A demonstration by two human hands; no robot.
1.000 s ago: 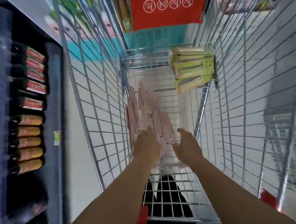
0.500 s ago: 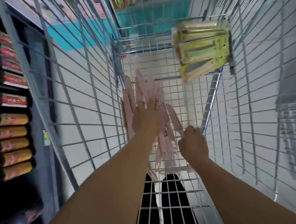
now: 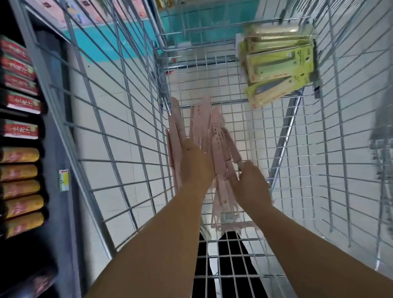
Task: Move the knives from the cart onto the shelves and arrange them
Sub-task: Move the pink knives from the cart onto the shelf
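pink knives (image 3: 209,134) gathered in cart (image 3: 124,121), centre floor. left hand (image 3: 195,164) laid flat on bundle, fingers straight; right hand (image 3: 250,182) curled on handles. green packs (image 3: 280,67) at 1 o'clock. step judged: pickup. next: bundle lifted toward shelves.

The pale pink knives (image 3: 204,137) lie on the silver wire grid of the cart (image 3: 124,121). At two o'clock the knife packs (image 3: 280,72) are yellow-green with grey blades showing. At nine o'clock the dark shelf (image 3: 59,134) carries red-labelled packets (image 3: 21,103) above orange-yellow packets (image 3: 20,187). The floor (image 3: 110,108) is pale white tile, with a teal band (image 3: 106,43) at twelve o'clock.
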